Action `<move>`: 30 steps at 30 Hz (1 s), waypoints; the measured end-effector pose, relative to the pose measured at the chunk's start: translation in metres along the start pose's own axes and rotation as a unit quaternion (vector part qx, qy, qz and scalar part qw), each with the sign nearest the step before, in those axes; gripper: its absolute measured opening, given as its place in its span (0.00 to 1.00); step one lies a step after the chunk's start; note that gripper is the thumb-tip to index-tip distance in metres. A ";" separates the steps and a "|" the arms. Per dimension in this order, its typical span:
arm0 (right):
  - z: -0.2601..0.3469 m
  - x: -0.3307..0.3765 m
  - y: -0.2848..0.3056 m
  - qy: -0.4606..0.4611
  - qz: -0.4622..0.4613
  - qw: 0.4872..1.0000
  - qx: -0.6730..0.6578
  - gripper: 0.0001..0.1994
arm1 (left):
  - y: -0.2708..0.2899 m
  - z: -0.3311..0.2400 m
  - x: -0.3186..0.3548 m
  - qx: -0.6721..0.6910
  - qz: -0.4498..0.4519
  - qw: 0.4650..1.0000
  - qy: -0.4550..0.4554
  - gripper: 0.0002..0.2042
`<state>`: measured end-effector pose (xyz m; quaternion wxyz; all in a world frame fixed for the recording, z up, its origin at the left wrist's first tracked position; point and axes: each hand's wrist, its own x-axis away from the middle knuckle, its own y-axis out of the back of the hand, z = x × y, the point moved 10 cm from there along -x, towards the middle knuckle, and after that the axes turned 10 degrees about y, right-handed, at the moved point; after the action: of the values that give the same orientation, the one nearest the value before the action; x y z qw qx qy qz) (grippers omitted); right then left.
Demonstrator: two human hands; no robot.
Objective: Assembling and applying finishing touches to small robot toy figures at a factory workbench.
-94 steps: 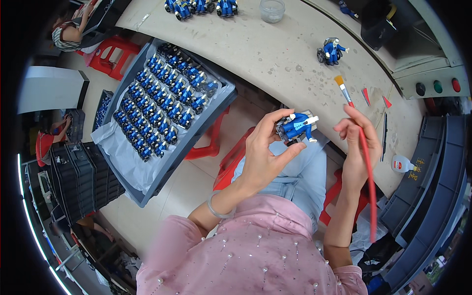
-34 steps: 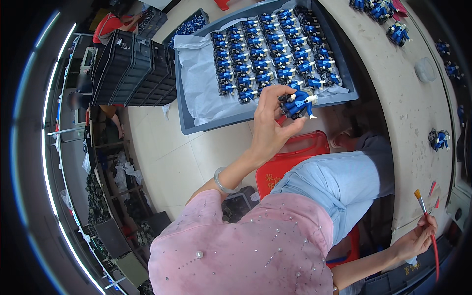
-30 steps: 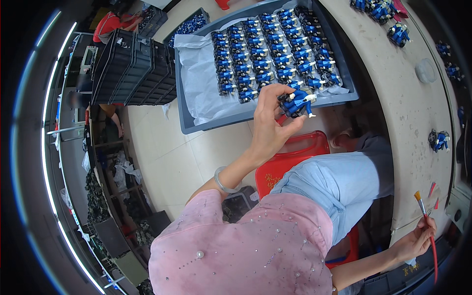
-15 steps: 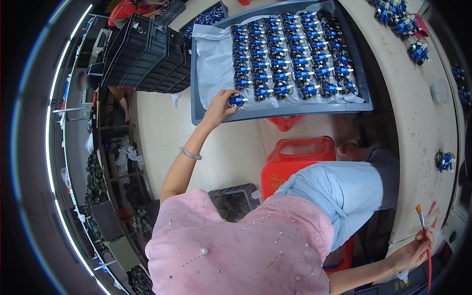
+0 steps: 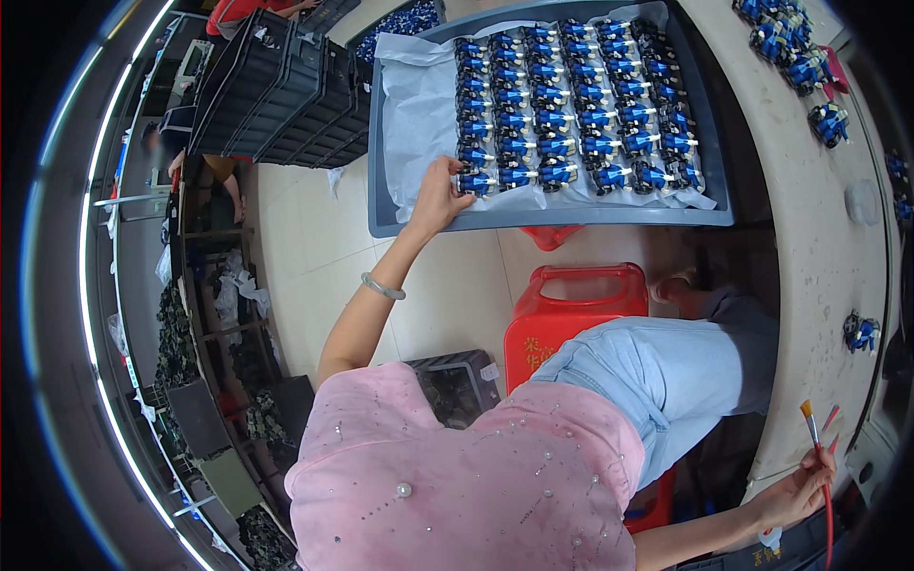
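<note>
My left hand [image 5: 437, 195] reaches out to a grey tray [image 5: 543, 218] lined with white paper. Its fingers rest on a small blue toy figure [image 5: 475, 181] at the near left end of the front row. Several rows of the same blue figures [image 5: 581, 105] fill the tray. Whether the fingers grip the figure or only touch it is unclear. My right hand [image 5: 798, 490] is low at the right, by the edge of the beige table [image 5: 819, 238], and holds a thin red paintbrush [image 5: 821, 466] with its orange tip up.
A red plastic stool [image 5: 567, 314] stands under my knees. Black crates [image 5: 276, 90] are stacked at the upper left. More blue figures [image 5: 795, 57] and a single one [image 5: 862, 333] sit on the table. A person sits at the far left.
My left hand carried a blue figure from in front of me over to the tray and set it down at the front row's left end. My right hand kept the brush low.
</note>
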<state>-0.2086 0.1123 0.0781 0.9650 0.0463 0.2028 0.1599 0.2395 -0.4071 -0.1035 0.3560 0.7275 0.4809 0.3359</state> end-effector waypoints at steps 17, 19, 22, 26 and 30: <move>0.000 0.000 0.001 0.006 0.001 1.000 0.007 0.18 | -0.019 0.049 -0.021 0.310 0.059 0.919 0.234 0.37; 0.001 0.001 -0.001 0.006 -0.001 1.000 0.010 0.18 | -0.041 0.004 -0.006 0.441 0.177 0.846 0.242 0.39; 0.003 0.002 -0.004 0.009 -0.022 0.999 0.034 0.19 | -0.028 -0.007 0.000 0.442 0.137 0.849 0.256 0.30; -0.003 0.002 0.001 0.008 -0.014 1.000 0.011 0.18 | -0.028 0.003 0.001 0.456 0.138 0.837 0.268 0.29; -0.008 0.002 0.002 -0.001 -0.010 1.000 0.006 0.19 | -0.029 0.004 0.001 0.465 0.136 0.835 0.262 0.29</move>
<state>-0.2107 0.1146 0.0709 0.9663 0.0500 0.2036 0.1493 0.2298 -0.3983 -0.1298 -0.2130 0.7500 0.5519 0.2959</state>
